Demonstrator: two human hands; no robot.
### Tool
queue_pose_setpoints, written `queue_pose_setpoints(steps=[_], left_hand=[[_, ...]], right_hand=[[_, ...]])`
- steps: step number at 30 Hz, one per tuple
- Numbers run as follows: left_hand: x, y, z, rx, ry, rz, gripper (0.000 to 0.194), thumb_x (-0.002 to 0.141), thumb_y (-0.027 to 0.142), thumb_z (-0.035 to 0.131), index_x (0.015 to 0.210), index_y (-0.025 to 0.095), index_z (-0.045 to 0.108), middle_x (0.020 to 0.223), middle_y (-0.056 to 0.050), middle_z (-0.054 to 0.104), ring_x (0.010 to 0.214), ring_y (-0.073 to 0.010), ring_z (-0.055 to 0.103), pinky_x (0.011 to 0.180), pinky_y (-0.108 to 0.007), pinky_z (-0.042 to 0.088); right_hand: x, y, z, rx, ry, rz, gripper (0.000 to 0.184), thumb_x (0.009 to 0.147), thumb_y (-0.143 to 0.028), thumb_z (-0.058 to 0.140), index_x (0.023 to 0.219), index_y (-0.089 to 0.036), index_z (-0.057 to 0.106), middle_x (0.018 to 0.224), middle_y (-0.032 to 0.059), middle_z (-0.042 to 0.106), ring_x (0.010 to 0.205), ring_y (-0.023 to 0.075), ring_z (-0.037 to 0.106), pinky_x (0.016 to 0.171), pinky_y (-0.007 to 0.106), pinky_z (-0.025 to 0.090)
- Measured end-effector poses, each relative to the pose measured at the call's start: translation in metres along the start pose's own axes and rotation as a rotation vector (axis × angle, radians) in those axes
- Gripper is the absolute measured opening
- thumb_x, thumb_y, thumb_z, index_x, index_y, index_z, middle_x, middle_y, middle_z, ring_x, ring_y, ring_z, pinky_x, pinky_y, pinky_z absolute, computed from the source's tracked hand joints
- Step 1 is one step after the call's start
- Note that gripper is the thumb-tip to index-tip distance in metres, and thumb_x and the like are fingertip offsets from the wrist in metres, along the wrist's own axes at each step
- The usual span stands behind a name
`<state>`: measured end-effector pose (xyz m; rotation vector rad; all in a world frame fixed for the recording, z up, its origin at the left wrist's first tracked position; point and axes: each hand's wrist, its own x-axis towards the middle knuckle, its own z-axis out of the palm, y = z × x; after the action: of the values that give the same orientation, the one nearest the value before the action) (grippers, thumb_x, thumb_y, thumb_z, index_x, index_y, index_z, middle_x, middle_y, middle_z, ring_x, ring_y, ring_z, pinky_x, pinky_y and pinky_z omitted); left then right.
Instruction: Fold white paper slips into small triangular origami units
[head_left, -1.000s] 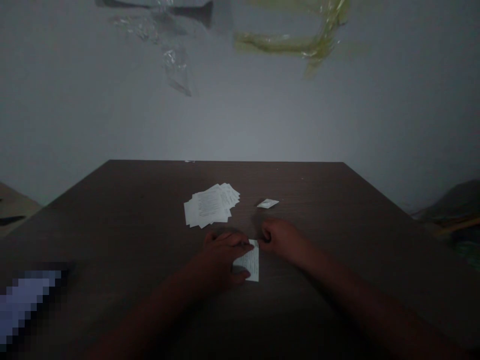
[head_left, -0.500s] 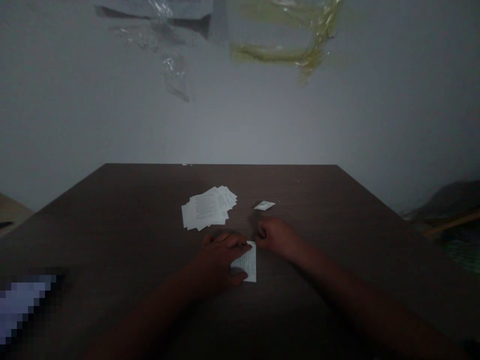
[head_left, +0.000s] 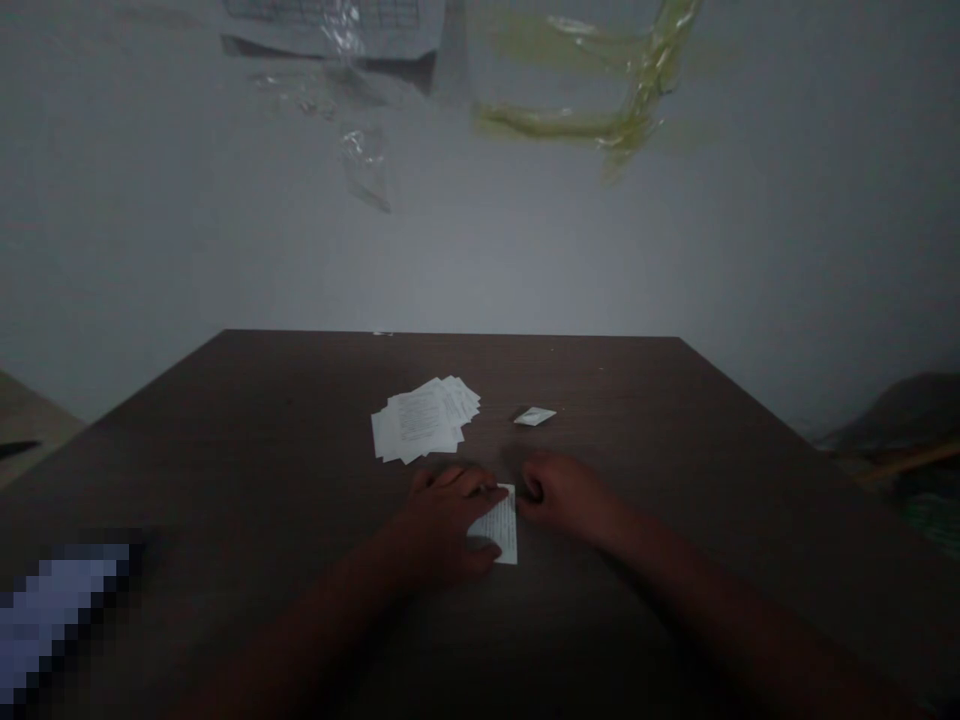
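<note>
Paper pile (head_left: 420, 425): fanned, beyond the left hand. Left hand (head_left: 446, 520): spread, thumb and forefinger apart upon the slip; best kept flat and firm, so the paper should not skid. Printed slip (head_left: 505, 530): on the table (head_left: 300, 390), between the hands. Folded piece (head_left: 535, 416): beyond the right hand. Right hand (head_left: 562, 495): curled beside the slip's far corner; grip cannot be told; light pressure advisable.
</note>
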<state>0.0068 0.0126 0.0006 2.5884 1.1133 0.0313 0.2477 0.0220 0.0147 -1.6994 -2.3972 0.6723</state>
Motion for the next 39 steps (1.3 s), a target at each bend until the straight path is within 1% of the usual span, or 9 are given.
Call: queue_pose_setpoints(steps=[6,10,13,18,22,25,29,35,39], left_hand=[[-0.002,0.005,-0.003,-0.019,0.054,-0.016,0.065,0.096,0.031,0.085,0.16,0.029,0.074,0.161,-0.012,0.073,0.149,-0.0448,0.065,0.125,-0.064,0.048],[-0.001,0.009,-0.006,-0.02,0.031,-0.031,0.067,0.092,0.032,0.088,0.158,0.032,0.075,0.161,-0.012,0.073,0.148,-0.0464,0.065,0.123,-0.063,0.049],[0.0,0.009,-0.007,-0.014,0.012,-0.033,0.071,0.093,0.03,0.088,0.162,0.029,0.072,0.165,-0.014,0.071,0.15,-0.0455,0.064,0.123,-0.064,0.049],[0.0,0.007,-0.005,-0.03,0.016,-0.027,0.072,0.091,0.032,0.088,0.161,0.028,0.073,0.163,-0.014,0.073,0.149,-0.0454,0.065,0.123,-0.064,0.05],[0.0,0.006,-0.004,-0.029,0.045,-0.021,0.069,0.09,0.033,0.087,0.158,0.03,0.076,0.16,-0.011,0.075,0.146,-0.0443,0.067,0.122,-0.06,0.051],[0.001,0.006,-0.005,-0.031,0.033,-0.03,0.072,0.091,0.034,0.088,0.161,0.03,0.074,0.161,-0.011,0.075,0.147,-0.0437,0.068,0.122,-0.061,0.052],[0.002,0.006,-0.005,-0.036,0.01,-0.036,0.07,0.092,0.035,0.089,0.16,0.028,0.074,0.163,-0.014,0.073,0.152,-0.0455,0.065,0.125,-0.068,0.049],[0.002,0.006,-0.006,-0.035,-0.019,-0.051,0.073,0.093,0.035,0.089,0.164,0.025,0.071,0.168,-0.016,0.07,0.155,-0.0473,0.063,0.126,-0.073,0.047],[0.002,0.008,-0.007,-0.042,-0.013,-0.054,0.07,0.094,0.032,0.088,0.162,0.027,0.072,0.166,-0.014,0.071,0.154,-0.0448,0.064,0.127,-0.069,0.046]], right_hand=[[-0.011,-0.008,0.007,0.039,-0.125,-0.093,0.01,0.087,-0.014,0.086,0.092,-0.02,0.079,0.09,0.0023,0.075,0.078,0.0176,0.061,0.069,0.029,0.035],[-0.022,-0.015,0.008,0.123,-0.172,-0.205,0.027,0.086,-0.01,0.085,0.11,-0.021,0.086,0.11,0.0057,0.086,0.09,0.0206,0.074,0.077,0.029,0.046],[-0.026,-0.019,0.006,0.163,-0.182,-0.23,0.033,0.083,-0.005,0.084,0.113,-0.02,0.086,0.118,0.0073,0.089,0.097,0.0225,0.078,0.083,0.029,0.05],[-0.025,-0.018,0.007,0.14,-0.148,-0.193,0.022,0.082,-0.005,0.085,0.098,-0.02,0.083,0.102,0.0047,0.086,0.083,0.0188,0.072,0.073,0.027,0.045],[-0.016,-0.013,0.007,0.072,-0.112,-0.116,0.016,0.083,-0.009,0.087,0.082,-0.021,0.076,0.085,0.0011,0.075,0.072,0.0165,0.06,0.066,0.028,0.036],[-0.007,-0.007,0.005,0.028,-0.069,-0.043,0.022,0.084,-0.011,0.088,0.078,-0.021,0.07,0.083,0.0005,0.068,0.074,0.0169,0.057,0.067,0.029,0.034],[0.007,-0.002,0.003,-0.003,-0.008,0.036,0.026,0.089,-0.013,0.087,0.077,-0.021,0.065,0.08,-0.001,0.064,0.075,0.0169,0.055,0.067,0.03,0.031],[0.022,0.002,0.002,-0.046,0.041,0.097,0.029,0.094,-0.019,0.085,0.077,-0.021,0.063,0.08,0.0003,0.064,0.075,0.0176,0.054,0.065,0.032,0.028],[0.015,0.001,0.001,-0.045,0.025,0.067,0.02,0.095,-0.02,0.084,0.082,-0.02,0.069,0.086,0.0021,0.07,0.077,0.0173,0.057,0.067,0.03,0.031]])
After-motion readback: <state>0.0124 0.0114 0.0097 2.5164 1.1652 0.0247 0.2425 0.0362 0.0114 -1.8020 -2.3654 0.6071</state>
